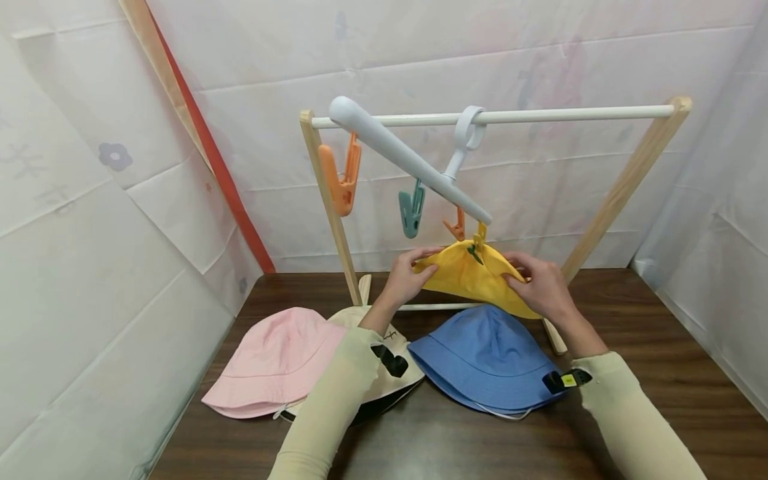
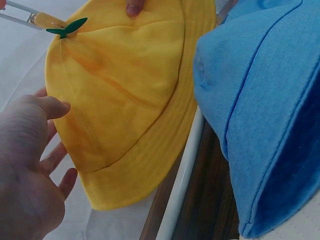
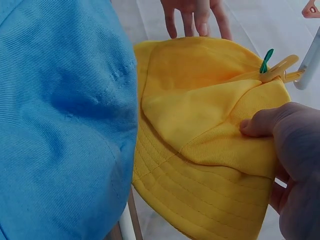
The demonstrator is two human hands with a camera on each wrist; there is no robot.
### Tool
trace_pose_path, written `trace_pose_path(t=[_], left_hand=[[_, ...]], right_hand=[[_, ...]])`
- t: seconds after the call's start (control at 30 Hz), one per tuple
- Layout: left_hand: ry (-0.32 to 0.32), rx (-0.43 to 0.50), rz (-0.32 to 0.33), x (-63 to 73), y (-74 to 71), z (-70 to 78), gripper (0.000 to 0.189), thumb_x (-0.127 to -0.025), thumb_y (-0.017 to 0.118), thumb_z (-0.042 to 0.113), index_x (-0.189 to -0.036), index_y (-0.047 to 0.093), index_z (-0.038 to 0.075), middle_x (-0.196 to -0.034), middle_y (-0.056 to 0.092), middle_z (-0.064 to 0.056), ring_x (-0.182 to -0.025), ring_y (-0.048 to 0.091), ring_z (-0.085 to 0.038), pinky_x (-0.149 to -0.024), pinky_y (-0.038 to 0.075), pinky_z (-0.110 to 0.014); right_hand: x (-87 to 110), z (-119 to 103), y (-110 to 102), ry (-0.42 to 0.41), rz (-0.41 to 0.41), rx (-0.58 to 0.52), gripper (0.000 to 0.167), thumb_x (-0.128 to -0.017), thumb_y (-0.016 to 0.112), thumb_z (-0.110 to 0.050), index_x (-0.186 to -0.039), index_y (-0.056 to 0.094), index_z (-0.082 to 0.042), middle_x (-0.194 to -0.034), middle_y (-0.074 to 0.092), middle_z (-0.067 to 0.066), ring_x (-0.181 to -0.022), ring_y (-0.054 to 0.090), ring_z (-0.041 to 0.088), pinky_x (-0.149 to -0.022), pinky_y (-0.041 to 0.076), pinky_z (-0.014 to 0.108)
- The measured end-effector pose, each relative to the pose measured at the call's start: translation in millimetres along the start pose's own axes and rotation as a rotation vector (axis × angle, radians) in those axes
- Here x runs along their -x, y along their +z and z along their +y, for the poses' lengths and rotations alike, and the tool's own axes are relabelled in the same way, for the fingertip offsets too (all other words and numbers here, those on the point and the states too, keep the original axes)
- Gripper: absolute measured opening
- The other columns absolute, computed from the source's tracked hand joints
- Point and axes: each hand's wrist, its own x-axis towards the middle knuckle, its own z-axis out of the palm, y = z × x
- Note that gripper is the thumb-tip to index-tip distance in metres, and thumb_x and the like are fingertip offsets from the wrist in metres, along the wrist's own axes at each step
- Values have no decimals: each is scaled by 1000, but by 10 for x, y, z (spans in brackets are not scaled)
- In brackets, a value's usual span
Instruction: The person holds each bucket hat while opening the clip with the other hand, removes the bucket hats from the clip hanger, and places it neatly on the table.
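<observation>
A yellow bucket hat (image 1: 462, 273) with a small green sprout on its crown hangs from a yellow clothespin (image 1: 480, 237) at the near right end of a white hanger (image 1: 408, 157). My left hand (image 1: 408, 277) holds the hat's left side, thumb in front and fingers behind, as the left wrist view shows (image 2: 30, 150). On the opposite side, my right hand (image 1: 540, 287) pinches the fabric; its thumb lies flat on the front in the right wrist view, with the other fingers partly hidden behind. Just below sits a blue bucket hat (image 1: 492, 360).
A wooden-legged rack with a white rod (image 1: 570, 115) carries the hanger by its ring. An orange clothespin (image 1: 342, 180), a teal clothespin (image 1: 411, 210) and a smaller orange clothespin (image 1: 457, 225) dangle from it. Pink (image 1: 282, 363) and cream (image 1: 396, 347) hats lie left on the dark table (image 1: 648, 373).
</observation>
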Motion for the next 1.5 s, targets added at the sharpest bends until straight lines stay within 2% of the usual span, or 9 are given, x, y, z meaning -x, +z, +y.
trace_pose_path(t=[0.3,0.53,0.77,0.93,1.23,1.5], left_hand=[[15,30,-5,-5,5,11,41,-107,75,9,-148,74,10,-153,74,-15,-144,66,-39,-124,51,-61],[7,51,-1,-8,1,39,43,-107,76,14,-150,72,12,-157,71,-13,-149,62,-38,-124,51,-60],[12,68,19,-27,8,70,44,-107,76,13,-151,72,13,-159,70,-13,-151,60,-38,-126,49,-60],[17,76,22,-19,6,112,45,-107,77,13,-152,71,14,-160,69,-12,-155,57,-38,-130,47,-61],[49,88,-9,-44,6,210,48,-109,75,19,-156,67,15,-164,66,-10,-162,52,-35,-136,37,-64],[111,101,-19,-105,16,276,50,-110,72,18,-158,63,9,-165,64,-13,-160,54,-36,-137,37,-63]], right_hand=[[31,-35,16,0,30,-19,32,-91,83,13,-120,80,1,-105,85,26,-78,80,38,-65,55,19],[27,-83,15,4,74,-14,32,-91,82,14,-120,80,1,-109,84,28,-83,83,46,-67,54,16],[-4,-129,-15,4,120,-30,31,-92,79,14,-121,80,2,-107,84,29,-71,81,42,-62,45,4],[2,-176,-36,20,132,-52,31,-93,79,13,-122,81,2,-105,83,29,-69,80,42,-61,44,1],[26,-234,-73,43,136,-78,30,-93,77,14,-121,80,3,-105,83,29,-73,82,46,-63,46,1],[42,-286,-80,55,143,-122,29,-94,78,14,-121,80,4,-105,82,32,-74,82,49,-62,47,0]])
